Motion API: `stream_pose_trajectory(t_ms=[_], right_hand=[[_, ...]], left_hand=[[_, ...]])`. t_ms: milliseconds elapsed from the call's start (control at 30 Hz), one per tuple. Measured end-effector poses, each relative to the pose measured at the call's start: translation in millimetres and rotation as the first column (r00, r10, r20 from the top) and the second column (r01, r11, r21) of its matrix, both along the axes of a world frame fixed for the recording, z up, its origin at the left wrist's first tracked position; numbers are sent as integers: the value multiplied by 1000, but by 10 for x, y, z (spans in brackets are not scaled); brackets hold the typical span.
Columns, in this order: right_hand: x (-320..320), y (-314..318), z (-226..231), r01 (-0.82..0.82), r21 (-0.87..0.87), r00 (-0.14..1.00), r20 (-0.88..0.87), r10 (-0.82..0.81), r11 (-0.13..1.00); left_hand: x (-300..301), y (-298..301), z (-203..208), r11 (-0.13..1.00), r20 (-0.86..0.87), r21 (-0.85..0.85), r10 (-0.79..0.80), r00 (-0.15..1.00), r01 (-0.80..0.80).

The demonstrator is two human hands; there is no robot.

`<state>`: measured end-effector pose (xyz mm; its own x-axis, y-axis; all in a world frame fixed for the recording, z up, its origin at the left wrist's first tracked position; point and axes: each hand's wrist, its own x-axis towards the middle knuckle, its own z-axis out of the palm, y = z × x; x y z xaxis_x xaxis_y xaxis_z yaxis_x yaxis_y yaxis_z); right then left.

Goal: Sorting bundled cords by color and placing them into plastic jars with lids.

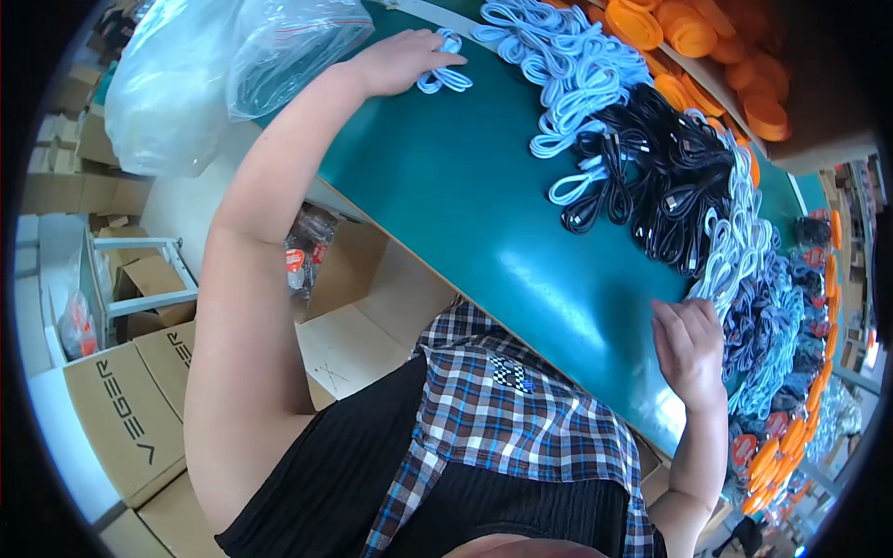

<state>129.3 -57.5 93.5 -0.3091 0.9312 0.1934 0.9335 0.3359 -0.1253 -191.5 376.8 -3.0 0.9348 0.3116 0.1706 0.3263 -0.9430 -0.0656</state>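
At the far left of the green table [437,205], the left hand [400,63] covers 1 pale coiled cable [450,82], pinching or not I cannot tell, seemingly placing or collecting it, so a clean release or firm pinch comes next, while the right hand [690,349] curls loosely at near right beside the cable heap [684,177], its hold unclear.

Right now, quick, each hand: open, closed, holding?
Left hand: fingers over a pale cable coil; grip unclear.
Right hand: fingers curled; contents, if any, hidden.

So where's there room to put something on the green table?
The green table is bare between the left hand and black cables, and between the checked apron and right hand. Crowded: its far right side, heaped with pale cables.
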Motion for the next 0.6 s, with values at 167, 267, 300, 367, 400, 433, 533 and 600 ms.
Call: stream_pose_trajectory(t_ms=[167, 267, 300, 367, 400, 433, 533, 600], right_hand=[[-241, 340, -121, -31, 65, 994, -107, 38, 997], [-431, 725, -247, -2, 138, 986, -163, 25, 990], [-517, 877, -291, -4, 158, 980, -196, 36, 987], [-588, 1166, -497, -31, 184, 980, -185, 66, 982], [-617, 1300, -560, -28, 190, 980, -190, 64, 981], [-638, 1417, -608, -61, 120, 998, -13, 63, 991], [-523, 1594, -603, -66, 98, 997, 46, 62, 993], [-416, 1601, -533, -59, 187, 978, -188, 95, 981]], left_hand=[[101, 8, -3, 999, -72, 47, -13, 997, 16], [165, -227, -144, 997, 204, -82, 7, 979, 10], [149, -341, -138, 992, 291, -124, 26, 956, 10], [293, -692, 23, 909, 218, -388, 251, 943, -153], [291, -848, 43, 912, 214, -382, 248, 945, -153], [290, -991, 35, 805, 319, -588, 316, 894, -76], [357, -1507, 155, 396, 317, -912, 522, 792, 104], [336, -1714, 87, 257, 334, -939, 530, 779, 228]])
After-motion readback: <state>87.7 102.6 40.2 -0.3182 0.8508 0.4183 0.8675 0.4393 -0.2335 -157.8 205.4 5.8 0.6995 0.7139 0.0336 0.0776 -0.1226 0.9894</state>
